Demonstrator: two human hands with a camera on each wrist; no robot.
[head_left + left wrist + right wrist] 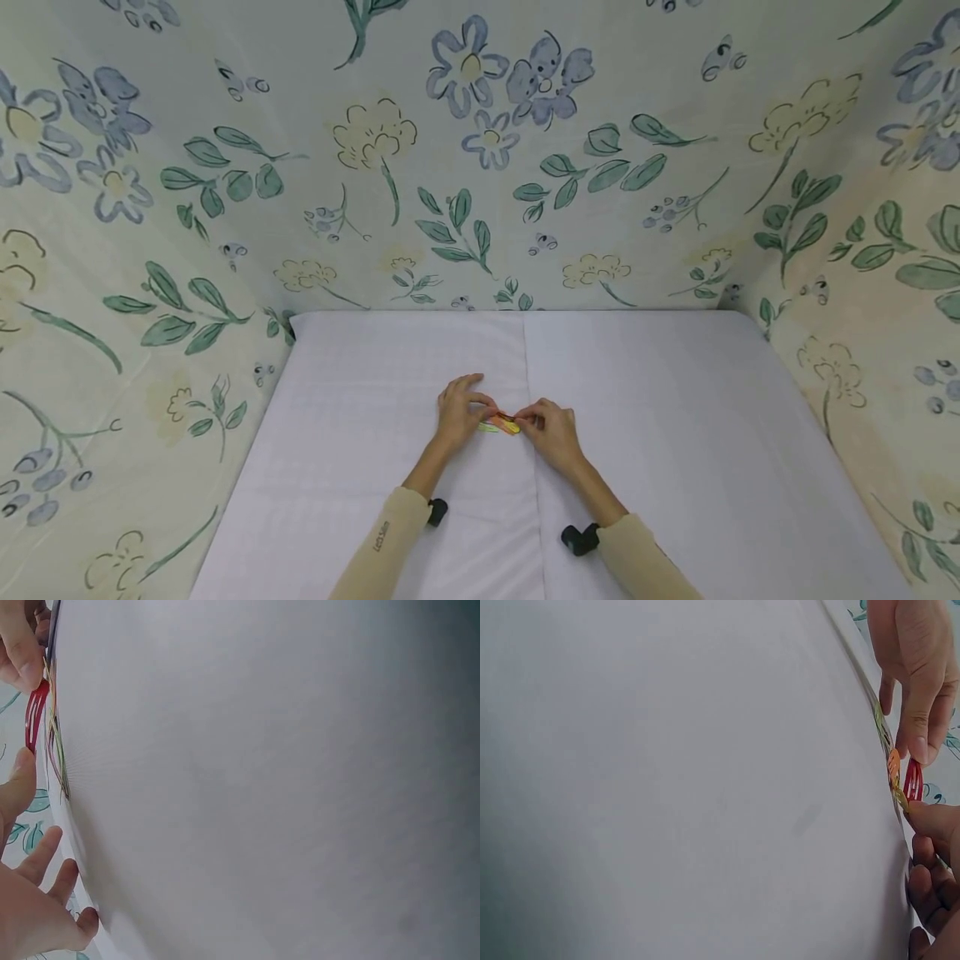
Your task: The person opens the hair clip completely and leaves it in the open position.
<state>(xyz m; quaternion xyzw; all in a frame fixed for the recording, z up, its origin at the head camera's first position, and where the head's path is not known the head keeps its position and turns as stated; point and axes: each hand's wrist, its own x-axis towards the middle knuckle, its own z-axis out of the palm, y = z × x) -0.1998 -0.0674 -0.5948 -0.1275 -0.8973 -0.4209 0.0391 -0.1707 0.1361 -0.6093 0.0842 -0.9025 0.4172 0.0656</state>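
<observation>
A red snap hair clip is held level between both hands, close over the table. My left hand pinches one end of it between thumb and forefinger, the other fingers spread away. The opposite end is pinched by the thumb and fingertips of my right hand, whose remaining fingers are curled. Slots along the red clip show in the left wrist view. Right beneath it lie more hair clips: an orange one, a yellow one and a green one. Fingers partly hide them.
A white cloth with a lengthwise seam covers the table. Floral curtains stand along its back and sides. Black wrist cameras sit at the cuffs of the beige sleeves.
</observation>
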